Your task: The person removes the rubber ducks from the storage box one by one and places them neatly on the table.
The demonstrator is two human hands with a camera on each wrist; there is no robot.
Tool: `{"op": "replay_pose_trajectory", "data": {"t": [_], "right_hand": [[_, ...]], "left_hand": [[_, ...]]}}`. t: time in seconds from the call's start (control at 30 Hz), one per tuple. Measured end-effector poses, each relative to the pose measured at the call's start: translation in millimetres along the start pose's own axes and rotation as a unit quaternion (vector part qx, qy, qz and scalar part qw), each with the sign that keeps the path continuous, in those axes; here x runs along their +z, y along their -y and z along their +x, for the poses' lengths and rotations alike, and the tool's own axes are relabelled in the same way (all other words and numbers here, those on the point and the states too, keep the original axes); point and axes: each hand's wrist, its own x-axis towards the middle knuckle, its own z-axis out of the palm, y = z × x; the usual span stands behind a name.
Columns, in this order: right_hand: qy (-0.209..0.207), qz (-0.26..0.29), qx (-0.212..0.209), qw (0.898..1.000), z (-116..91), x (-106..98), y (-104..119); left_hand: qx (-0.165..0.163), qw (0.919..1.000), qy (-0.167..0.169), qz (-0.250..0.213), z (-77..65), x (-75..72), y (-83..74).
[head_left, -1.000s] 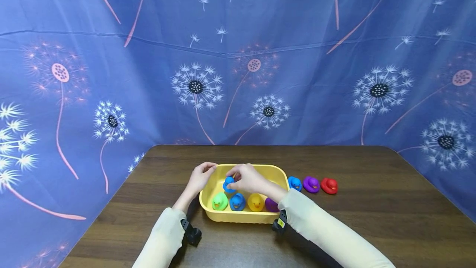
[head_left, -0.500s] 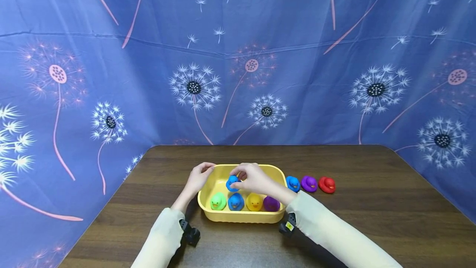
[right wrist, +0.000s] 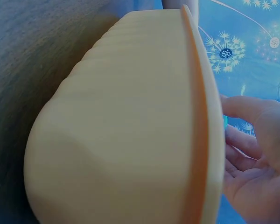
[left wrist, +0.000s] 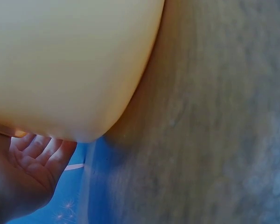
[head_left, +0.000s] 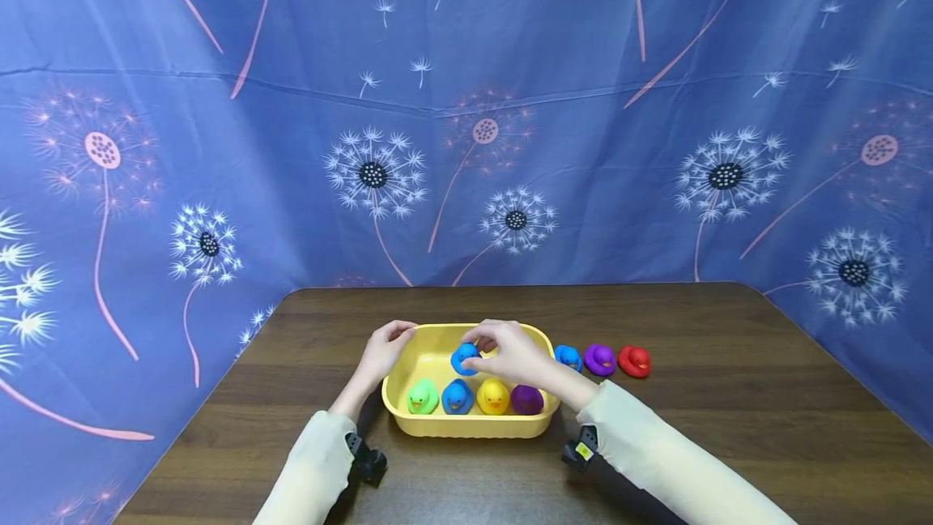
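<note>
Shifted rightward within the yellow tub (head_left: 470, 426): one held blue duck (head_left: 465, 359), pinched by the right hand (head_left: 512, 353), behind the front row. Left hand (head_left: 381, 356): gripping the tub's far left rim. Front row, left to right: green duck (head_left: 423, 397), dark blue duck (head_left: 457, 397), yellow duck (head_left: 493, 397), dark purple duck (head_left: 527, 400). Worktop (head_left: 729, 403), right of tub: outer blue duck (head_left: 568, 357), outer purple duck (head_left: 600, 360), red duck (head_left: 634, 362).
</note>
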Motion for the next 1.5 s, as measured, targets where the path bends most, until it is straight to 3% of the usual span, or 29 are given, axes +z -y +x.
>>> {"op": "replay_pose_trajectory", "data": {"t": [0.47,0.67,1.17,1.5], "right_hand": [[-0.016,0.000,-0.047,0.999,-14.7,-12.7,-5.0],[-0.024,0.002,-0.049,0.999,-22.3,-17.7,-7.2],[-0.071,0.013,-0.077,0.994,-35.7,-30.2,-18.1],[-0.087,0.005,-0.035,0.996,-47.0,-45.6,-22.5]], "left_hand": [[0.001,1.0000,-0.003,0.003,-1.8,-0.3,-1.8],[0.000,1.0000,-0.002,0.005,-1.4,-1.2,-3.5],[-0.006,1.0000,0.001,0.001,-3.1,-1.6,-3.3],[-0.010,0.9999,0.003,0.009,-3.5,-1.9,-3.6]]}}
